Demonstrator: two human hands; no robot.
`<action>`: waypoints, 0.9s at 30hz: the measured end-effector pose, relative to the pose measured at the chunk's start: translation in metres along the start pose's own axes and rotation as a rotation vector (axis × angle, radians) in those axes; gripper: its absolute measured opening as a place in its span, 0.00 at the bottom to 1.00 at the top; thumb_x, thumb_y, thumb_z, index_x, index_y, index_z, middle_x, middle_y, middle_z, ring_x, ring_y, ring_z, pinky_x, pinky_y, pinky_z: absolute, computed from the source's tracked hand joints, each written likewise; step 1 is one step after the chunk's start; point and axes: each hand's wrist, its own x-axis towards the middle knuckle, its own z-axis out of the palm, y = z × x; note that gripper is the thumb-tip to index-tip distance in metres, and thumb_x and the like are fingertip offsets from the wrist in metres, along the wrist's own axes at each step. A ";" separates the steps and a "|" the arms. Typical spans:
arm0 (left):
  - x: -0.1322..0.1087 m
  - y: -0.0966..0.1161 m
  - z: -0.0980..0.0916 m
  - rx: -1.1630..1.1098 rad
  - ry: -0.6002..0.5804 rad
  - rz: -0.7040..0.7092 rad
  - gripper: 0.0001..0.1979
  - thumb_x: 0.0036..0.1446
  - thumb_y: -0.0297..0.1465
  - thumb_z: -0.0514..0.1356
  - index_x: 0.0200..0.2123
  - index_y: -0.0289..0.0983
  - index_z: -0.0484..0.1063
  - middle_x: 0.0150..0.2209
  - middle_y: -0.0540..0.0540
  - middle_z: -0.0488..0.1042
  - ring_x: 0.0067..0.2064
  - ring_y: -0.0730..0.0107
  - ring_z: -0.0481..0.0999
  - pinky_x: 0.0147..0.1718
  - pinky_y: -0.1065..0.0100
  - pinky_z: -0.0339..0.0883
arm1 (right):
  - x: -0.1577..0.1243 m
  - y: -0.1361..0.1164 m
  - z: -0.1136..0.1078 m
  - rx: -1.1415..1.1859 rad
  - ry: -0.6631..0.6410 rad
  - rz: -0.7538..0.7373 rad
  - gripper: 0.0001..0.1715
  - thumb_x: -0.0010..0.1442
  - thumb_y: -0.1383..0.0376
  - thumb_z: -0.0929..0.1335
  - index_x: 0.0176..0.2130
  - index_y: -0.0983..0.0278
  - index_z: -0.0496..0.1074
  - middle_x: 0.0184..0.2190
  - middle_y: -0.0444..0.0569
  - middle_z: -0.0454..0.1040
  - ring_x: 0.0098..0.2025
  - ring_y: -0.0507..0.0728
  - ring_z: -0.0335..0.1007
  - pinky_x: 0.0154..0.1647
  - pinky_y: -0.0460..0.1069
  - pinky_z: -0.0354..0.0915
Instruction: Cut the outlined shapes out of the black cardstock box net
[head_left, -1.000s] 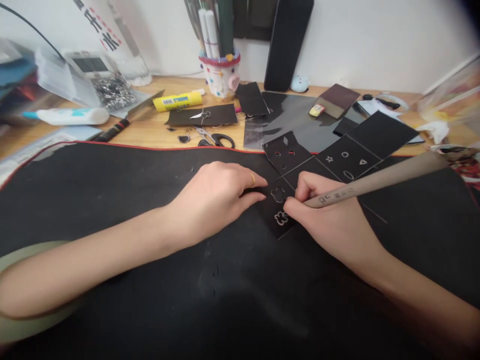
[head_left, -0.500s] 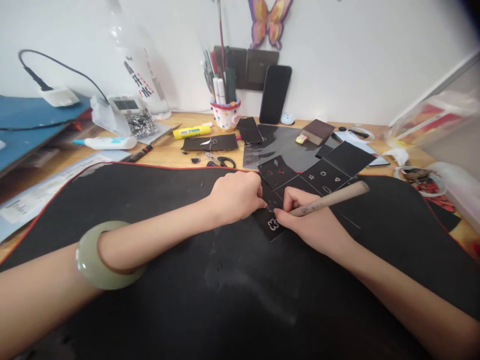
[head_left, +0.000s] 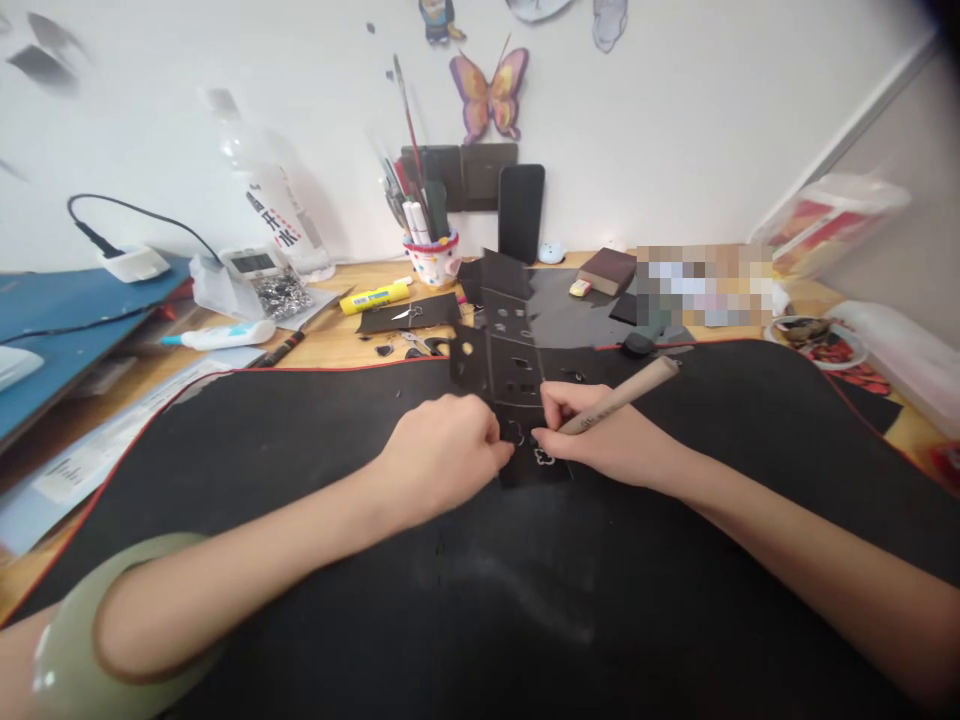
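My right hand [head_left: 611, 445] is closed around a beige-barrelled pen [head_left: 626, 392], its tip low over a black card [head_left: 534, 476] and hidden by the fingers. The card is made of joined square panels, with small cut-out holes and pale outlined shapes; a flower-like outline [head_left: 544, 456] lies just under the pen hand. At the card's left edge, my left hand [head_left: 442, 450] is curled, thumb and finger pinching the card. A pale green bangle [head_left: 127, 640] circles the left forearm.
A black mat [head_left: 300, 440] with a red edge covers the desk front. Behind it are scissors [head_left: 427, 345], a yellow glue stick [head_left: 375, 297], a pen cup [head_left: 431, 258], a phone [head_left: 520, 212], a brown box [head_left: 607, 270] and a bottle [head_left: 277, 215].
The card has turned, its far panels swinging from the upper right to nearly straight away from me. Both hands moved with it, and the view has shifted upward.
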 end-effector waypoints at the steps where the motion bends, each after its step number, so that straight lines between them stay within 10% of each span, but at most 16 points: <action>1: -0.004 0.001 0.003 0.061 0.012 -0.007 0.17 0.53 0.39 0.49 0.20 0.38 0.70 0.21 0.48 0.71 0.23 0.68 0.70 0.21 0.70 0.57 | 0.001 0.000 0.000 0.008 -0.006 -0.002 0.12 0.47 0.69 0.63 0.20 0.63 0.53 0.17 0.37 0.55 0.20 0.46 0.50 0.19 0.43 0.46; 5: -0.012 0.003 0.016 0.268 0.143 0.035 0.16 0.55 0.37 0.50 0.22 0.37 0.69 0.22 0.48 0.69 0.26 0.65 0.71 0.22 0.68 0.60 | 0.004 0.003 -0.004 0.036 -0.063 0.007 0.13 0.47 0.68 0.65 0.21 0.63 0.53 0.17 0.38 0.59 0.20 0.47 0.53 0.19 0.43 0.49; 12: -0.018 -0.006 0.039 0.160 0.260 0.519 0.12 0.59 0.34 0.50 0.41 0.36 0.69 0.40 0.45 0.69 0.42 0.64 0.67 0.38 0.65 0.67 | 0.015 0.011 -0.008 0.098 -0.175 0.030 0.14 0.48 0.67 0.66 0.21 0.63 0.54 0.16 0.37 0.58 0.19 0.46 0.51 0.18 0.43 0.48; 27: -0.015 -0.011 0.040 0.222 0.457 0.719 0.16 0.59 0.21 0.45 0.38 0.29 0.72 0.39 0.41 0.74 0.39 0.61 0.72 0.30 0.65 0.73 | 0.013 0.016 -0.008 0.025 -0.166 -0.036 0.14 0.49 0.71 0.64 0.21 0.63 0.52 0.19 0.37 0.55 0.21 0.46 0.49 0.19 0.44 0.48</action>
